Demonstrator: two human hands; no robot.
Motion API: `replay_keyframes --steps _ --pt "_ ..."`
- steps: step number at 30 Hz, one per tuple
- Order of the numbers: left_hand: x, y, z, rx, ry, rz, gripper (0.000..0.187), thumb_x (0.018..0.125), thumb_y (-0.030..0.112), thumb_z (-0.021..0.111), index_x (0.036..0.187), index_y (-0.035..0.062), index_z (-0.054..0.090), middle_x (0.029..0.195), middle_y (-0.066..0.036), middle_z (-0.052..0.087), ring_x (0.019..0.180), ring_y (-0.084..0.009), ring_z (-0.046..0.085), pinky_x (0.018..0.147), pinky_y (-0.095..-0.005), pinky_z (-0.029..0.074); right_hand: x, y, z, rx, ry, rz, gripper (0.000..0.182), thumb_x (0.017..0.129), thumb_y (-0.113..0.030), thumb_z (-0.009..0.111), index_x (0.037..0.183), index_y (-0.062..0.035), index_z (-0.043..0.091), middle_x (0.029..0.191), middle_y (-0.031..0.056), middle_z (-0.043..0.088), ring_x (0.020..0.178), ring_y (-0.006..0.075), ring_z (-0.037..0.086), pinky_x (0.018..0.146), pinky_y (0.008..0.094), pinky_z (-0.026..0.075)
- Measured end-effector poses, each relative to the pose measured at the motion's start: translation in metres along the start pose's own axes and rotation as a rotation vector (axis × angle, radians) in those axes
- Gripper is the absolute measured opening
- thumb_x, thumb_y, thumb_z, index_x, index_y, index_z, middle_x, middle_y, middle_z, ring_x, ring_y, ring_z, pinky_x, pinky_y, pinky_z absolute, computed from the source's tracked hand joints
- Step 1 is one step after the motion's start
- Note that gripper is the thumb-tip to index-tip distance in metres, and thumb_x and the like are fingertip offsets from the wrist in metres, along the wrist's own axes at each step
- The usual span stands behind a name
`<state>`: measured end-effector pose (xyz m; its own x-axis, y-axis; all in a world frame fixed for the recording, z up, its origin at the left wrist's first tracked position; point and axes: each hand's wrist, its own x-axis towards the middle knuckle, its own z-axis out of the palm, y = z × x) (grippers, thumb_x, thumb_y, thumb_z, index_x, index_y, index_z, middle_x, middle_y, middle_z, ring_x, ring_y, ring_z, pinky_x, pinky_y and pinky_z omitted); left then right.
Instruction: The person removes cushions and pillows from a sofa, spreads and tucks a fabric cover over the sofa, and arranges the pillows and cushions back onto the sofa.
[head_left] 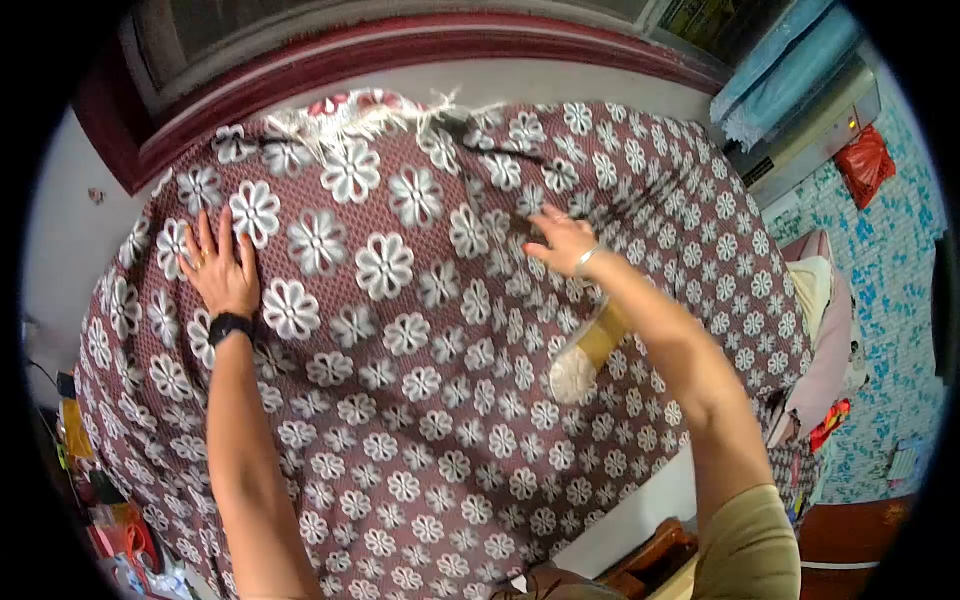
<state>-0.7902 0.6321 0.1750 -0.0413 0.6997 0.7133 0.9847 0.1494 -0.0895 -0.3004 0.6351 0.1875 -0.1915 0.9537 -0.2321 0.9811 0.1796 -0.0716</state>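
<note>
A dark reddish cloth [385, 365] patterned with white flowers covers a wide surface and hangs down toward me. My left hand [222, 275] lies flat on its left part, fingers spread, with a black band at the wrist. Right of centre, my right hand [563, 242] rests on or just over the cloth with its fingers apart and a bracelet on the wrist. Neither hand holds anything. Below my right hand, a brush-like object [583, 362] with a pale end and a yellowish-brown part lies on the cloth, partly hidden by my forearm.
White fringe [345, 125] lies along the far edge, beneath a red window frame [400, 38]. Light-blue cloths [790, 70] hang at the upper right near a red plastic bag [865, 168]. Wooden furniture [655, 560] stands at the lower right; assorted items [135, 545] sit at the lower left.
</note>
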Motion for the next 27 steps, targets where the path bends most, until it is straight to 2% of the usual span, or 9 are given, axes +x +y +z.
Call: replay_keyframes --steps 3,5,7,9,10,13,17,23,27 --pt "0.000 -0.001 0.006 0.223 -0.142 -0.044 0.046 0.093 0.044 0.033 0.137 0.0303 0.032 0.145 -0.004 0.027 0.133 -0.0302 0.022 0.104 -0.0571 0.015 -0.036 0.033 -0.024 -0.120 -0.185 0.041 0.066 0.082 -0.049 0.052 0.136 -0.0158 0.034 0.143 0.0219 0.022 0.133 0.0333 0.024 0.104 0.0516 0.020" --pt "0.000 0.009 0.004 0.356 -0.232 -0.088 0.048 0.093 0.047 0.026 0.139 0.0340 0.025 0.147 -0.003 0.021 0.135 -0.0296 0.019 0.101 -0.0625 0.014 -0.039 0.062 -0.029 -0.018 -0.127 -0.024 0.069 0.081 -0.050 0.054 0.135 -0.0149 0.034 0.143 0.0223 0.021 0.132 0.0354 0.024 0.103 0.0522 0.024" --pt "0.000 0.028 -0.001 0.273 -0.336 -0.263 0.046 0.094 0.045 0.024 0.140 0.0384 0.019 0.149 -0.001 0.016 0.136 -0.0320 0.012 0.097 -0.0690 0.010 -0.033 0.075 -0.032 -0.047 -0.054 0.026 0.070 0.079 -0.048 0.058 0.136 -0.0171 0.032 0.143 0.0224 0.022 0.132 0.0366 0.024 0.104 0.0505 0.026" --pt "0.005 0.048 0.001 0.068 -0.469 -0.574 0.046 0.094 0.045 0.023 0.140 0.0400 0.017 0.150 -0.001 0.011 0.136 -0.0362 0.006 0.095 -0.0724 0.007 -0.025 0.077 -0.040 -0.052 0.035 -0.051 0.069 0.080 -0.043 0.061 0.135 -0.0137 0.033 0.139 0.0309 0.021 0.129 0.0422 0.026 0.106 0.0412 0.027" --pt "-0.001 0.023 0.047 0.688 -0.692 -0.079 0.050 0.092 0.050 0.023 0.141 0.0399 0.013 0.150 -0.005 0.005 0.135 -0.0427 0.000 0.091 -0.0752 0.001 -0.016 0.073 -0.045 -0.091 0.037 -0.025 0.071 0.079 -0.044 0.062 0.136 -0.0163 0.031 0.140 0.0288 0.021 0.129 0.0417 0.026 0.105 0.0434 0.027" --pt "-0.013 0.059 0.023 -0.200 -0.377 -0.589 0.071 0.083 0.067 0.028 0.143 0.0325 0.009 0.149 -0.014 -0.001 0.132 -0.0486 -0.006 0.092 -0.0727 -0.003 0.026 0.058 -0.057 -0.233 0.069 -0.019 0.078 0.074 -0.043 0.067 0.138 -0.0267 0.025 0.145 0.0159 0.019 0.130 0.0385 0.025 0.101 0.0554 0.029" --pt "-0.015 0.064 0.027 -0.101 -0.293 -0.561 0.073 0.083 0.068 0.030 0.143 0.0306 0.010 0.149 -0.017 0.001 0.133 -0.0474 -0.005 0.093 -0.0726 -0.001 0.093 0.043 -0.059 -0.370 0.149 -0.072 0.088 0.069 -0.041 0.073 0.139 -0.0264 0.021 0.146 0.0161 0.016 0.132 0.0400 0.018 0.100 0.0580 0.027" --pt "-0.016 0.061 0.028 -0.098 -0.319 -0.566 0.072 0.084 0.067 0.031 0.142 0.0312 0.010 0.149 -0.017 0.000 0.133 -0.0471 -0.005 0.093 -0.0723 -0.001 0.144 0.049 -0.036 -0.377 0.001 0.045 0.092 0.073 -0.067 0.053 0.142 -0.0215 0.014 0.146 0.0206 0.015 0.134 0.0415 0.014 0.104 0.0590 0.017" --pt "-0.015 0.066 0.020 -0.138 -0.290 -0.551 0.072 0.084 0.066 0.032 0.142 0.0306 0.010 0.148 -0.019 0.000 0.132 -0.0485 -0.006 0.090 -0.0738 -0.001 0.166 0.066 -0.009 -0.249 0.122 0.007 0.082 0.079 -0.065 0.045 0.142 -0.0210 0.016 0.145 0.0216 0.016 0.132 0.0437 0.016 0.102 0.0597 0.019"
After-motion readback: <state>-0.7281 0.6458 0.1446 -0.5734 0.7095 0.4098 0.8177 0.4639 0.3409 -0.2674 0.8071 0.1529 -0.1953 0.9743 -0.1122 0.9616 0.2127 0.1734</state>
